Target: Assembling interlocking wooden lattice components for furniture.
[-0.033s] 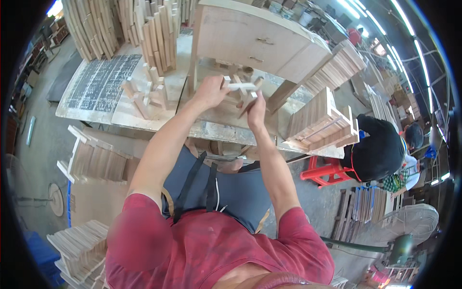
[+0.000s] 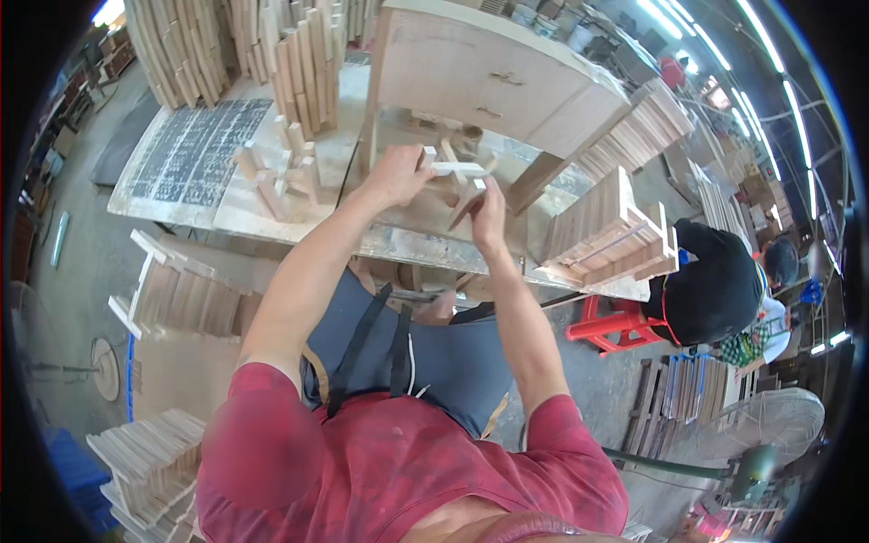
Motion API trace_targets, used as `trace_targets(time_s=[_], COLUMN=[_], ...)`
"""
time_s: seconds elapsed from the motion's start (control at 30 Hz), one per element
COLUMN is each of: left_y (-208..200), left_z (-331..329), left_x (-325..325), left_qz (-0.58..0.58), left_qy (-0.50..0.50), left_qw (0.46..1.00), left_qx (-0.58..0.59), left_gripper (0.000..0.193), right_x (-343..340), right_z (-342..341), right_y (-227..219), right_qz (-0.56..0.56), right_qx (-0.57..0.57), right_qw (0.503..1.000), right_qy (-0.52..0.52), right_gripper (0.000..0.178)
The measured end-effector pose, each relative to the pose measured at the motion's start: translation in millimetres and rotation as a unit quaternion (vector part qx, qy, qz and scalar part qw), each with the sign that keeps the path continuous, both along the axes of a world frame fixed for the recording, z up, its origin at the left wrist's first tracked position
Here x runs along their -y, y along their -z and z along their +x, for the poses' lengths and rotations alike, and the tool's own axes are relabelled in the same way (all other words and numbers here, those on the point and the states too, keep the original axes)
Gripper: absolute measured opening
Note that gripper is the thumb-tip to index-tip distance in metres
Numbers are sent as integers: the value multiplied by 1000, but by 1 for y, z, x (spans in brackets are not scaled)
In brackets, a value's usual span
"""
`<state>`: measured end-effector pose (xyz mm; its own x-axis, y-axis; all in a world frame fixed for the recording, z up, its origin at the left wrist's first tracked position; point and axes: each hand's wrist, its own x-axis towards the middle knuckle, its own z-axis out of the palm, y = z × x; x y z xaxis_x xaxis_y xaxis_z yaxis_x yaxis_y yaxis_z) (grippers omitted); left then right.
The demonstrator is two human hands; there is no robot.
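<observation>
A person in black (image 2: 711, 282) is at a red stool (image 2: 606, 329), and the blurred disc (image 2: 106, 369) may be a fan.

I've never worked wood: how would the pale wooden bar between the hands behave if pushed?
The pale wooden bar seems stiff, showing no sag; probably light, being slender; and unlikely to roll, given its flat-looking top.
</observation>
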<state>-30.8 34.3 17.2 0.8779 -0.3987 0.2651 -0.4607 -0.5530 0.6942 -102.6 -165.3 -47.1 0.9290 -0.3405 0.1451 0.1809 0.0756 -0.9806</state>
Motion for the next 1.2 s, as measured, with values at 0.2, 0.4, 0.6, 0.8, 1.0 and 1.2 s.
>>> trace_targets(time_s=[0.2, 0.4, 0.6, 0.8, 1.0, 1.2], left_y=[-18, -16, 58, 67, 68, 77], left_z=[-52, -97, -85, -53, -60, -79], left_x=[-89, -163, -209, -230, -252, -223], left_qz=[-162, -527, -27, -35, -91, -116], left_qy=[94, -1, -411, -325, -261, -303], left_qw=[952, 741, 890, 945, 961, 943], left_qx=[-243, -416, 193, 14, -15, 75], left_gripper=[21, 39, 81, 46, 61, 106], right_x=[-1, -52, -137, -178, -191, -208], right_z=[-95, -73, 30, 135, 152, 117], right_y=[-97, -120, -135, -132, -82, -74], right_qz=[-624, -591, -359, -378, -413, -328], right_qx=[163, 332, 284, 131, 33, -132], right_qw=[754, 717, 863, 831, 800, 833], right_qy=[-124, -161, -215, -387, -434, -426], right_gripper=[62, 50, 22, 24, 37, 54])
